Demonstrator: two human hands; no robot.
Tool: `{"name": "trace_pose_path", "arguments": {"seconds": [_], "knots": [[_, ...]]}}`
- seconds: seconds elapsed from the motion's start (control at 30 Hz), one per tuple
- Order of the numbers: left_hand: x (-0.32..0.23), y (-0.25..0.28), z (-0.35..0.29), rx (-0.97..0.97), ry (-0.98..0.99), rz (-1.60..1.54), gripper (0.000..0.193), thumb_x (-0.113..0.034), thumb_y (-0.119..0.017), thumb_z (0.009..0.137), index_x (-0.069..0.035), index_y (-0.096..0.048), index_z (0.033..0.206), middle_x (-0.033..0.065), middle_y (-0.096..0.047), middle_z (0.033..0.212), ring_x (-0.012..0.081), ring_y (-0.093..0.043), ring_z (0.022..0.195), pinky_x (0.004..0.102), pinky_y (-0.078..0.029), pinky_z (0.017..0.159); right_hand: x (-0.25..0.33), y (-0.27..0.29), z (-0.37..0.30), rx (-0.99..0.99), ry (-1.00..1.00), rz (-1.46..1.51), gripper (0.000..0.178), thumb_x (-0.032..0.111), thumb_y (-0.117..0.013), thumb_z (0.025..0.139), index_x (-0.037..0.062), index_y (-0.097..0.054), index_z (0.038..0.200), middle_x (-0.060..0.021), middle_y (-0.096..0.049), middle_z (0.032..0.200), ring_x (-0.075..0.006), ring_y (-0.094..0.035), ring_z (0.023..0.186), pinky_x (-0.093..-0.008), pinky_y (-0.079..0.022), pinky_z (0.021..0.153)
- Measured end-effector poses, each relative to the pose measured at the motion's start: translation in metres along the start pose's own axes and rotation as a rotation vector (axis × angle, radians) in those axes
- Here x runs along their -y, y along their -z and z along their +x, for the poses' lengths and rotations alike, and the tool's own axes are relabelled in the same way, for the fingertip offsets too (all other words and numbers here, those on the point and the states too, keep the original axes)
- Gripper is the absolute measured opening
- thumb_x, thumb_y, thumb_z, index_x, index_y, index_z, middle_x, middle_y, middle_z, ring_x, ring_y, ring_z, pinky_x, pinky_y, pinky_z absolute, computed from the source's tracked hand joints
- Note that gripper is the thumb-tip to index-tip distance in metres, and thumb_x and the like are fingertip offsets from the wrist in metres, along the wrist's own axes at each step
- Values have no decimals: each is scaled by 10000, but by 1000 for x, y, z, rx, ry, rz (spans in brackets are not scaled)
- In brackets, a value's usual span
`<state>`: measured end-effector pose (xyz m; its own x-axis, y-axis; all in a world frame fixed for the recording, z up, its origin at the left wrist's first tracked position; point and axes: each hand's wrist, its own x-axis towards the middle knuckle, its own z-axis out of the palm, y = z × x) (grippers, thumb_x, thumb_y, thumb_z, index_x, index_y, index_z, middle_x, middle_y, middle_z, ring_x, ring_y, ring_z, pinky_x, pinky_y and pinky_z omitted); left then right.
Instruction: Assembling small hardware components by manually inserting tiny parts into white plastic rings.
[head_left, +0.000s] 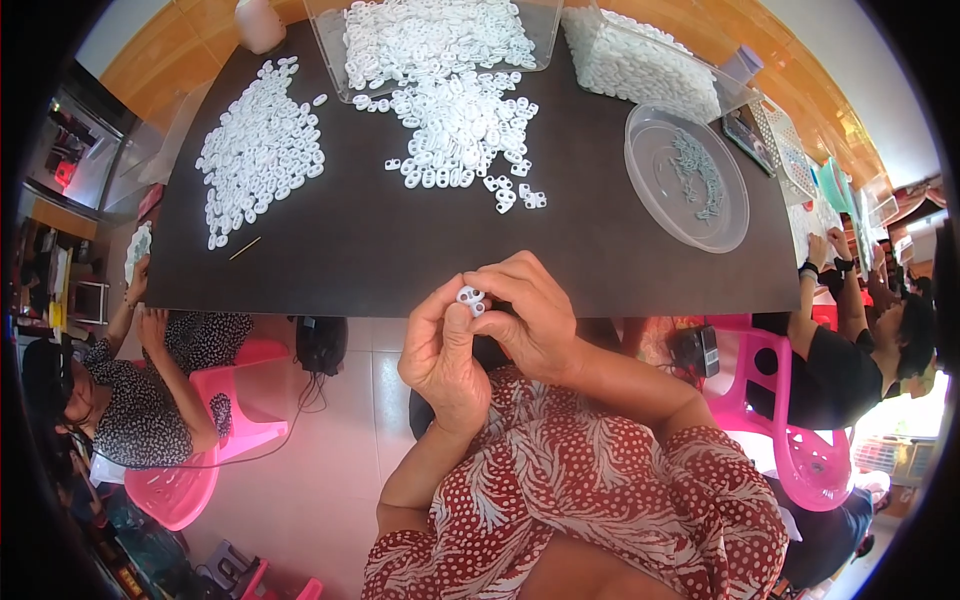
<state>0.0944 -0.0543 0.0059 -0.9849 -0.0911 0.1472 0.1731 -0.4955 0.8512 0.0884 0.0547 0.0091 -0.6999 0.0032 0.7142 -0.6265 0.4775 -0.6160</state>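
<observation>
Just past the dark table's front edge, my two hands meet over a small white plastic piece with round dark holes [470,297]. My left hand [443,355] is closed, pinching it from the left between thumb and fingers. From the right, the thumb and fingers of my right hand [530,315] close on the same piece. It may be two pieces joined; the fingers partly cover it. Farther up the table lies a heap of similar white two-holed pieces [465,125], with a few loose ones [502,193] at its near edge.
A clear bin [548,45] of white pieces stands behind the heap, another clear box [735,95] to its right. A round clear tray [640,165] holds small grey-green parts. At left lie a white oval pile [262,150] and a thin yellowish stick [245,248]. People sit on both sides.
</observation>
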Motion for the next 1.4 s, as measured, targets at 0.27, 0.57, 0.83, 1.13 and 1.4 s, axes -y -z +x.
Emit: {"name": "trace_pose_path", "arguments": {"seconds": [0.27,0.57,0.83,1.13,1.4], "knots": [[2,1,2,-15,1,77,206,-81,-568,912,57,-609,1059,52,-599,830,87,-508,672,212,-432,591,8,7,7,11,-305,219,178,-3,-644,789,-16,-639,966,-92,-609,868,-180,-564,773,-282,-466,653],[5,3,0,-29,-24,205,243,-40,-577,897,61,-596,1118,68,-628,894,87,-540,715,212,-442,589,13,0,4,-65,-580,456,127,-37,-594,842,-24,-626,965,-57,-567,904,-85,-569,737,-219,-472,605],[-1,-3,2,-114,76,83,242,-29,-555,906,58,-594,1128,66,-628,908,90,-537,714,216,-447,600,13,-13,-1,-125,-507,389,147,-60,-586,835,-20,-616,973,-70,-558,907,-92,-560,666,-221,-467,557],[-2,0,3,-145,118,102,242,-53,-538,922,72,-589,1124,81,-627,987,114,-577,843,236,-482,748,12,-19,-6,-124,-413,220,211,-80,-616,783,-15,-604,984,-95,-574,901,-129,-548,715,-242,-478,567],[-1,1,5,-142,129,42,236,-45,-543,919,72,-592,1118,82,-615,999,114,-576,856,231,-479,772,6,-13,-3,-44,-356,217,291,-65,-680,702,8,-611,975,-87,-594,909,-172,-538,777,-256,-464,597]]}}
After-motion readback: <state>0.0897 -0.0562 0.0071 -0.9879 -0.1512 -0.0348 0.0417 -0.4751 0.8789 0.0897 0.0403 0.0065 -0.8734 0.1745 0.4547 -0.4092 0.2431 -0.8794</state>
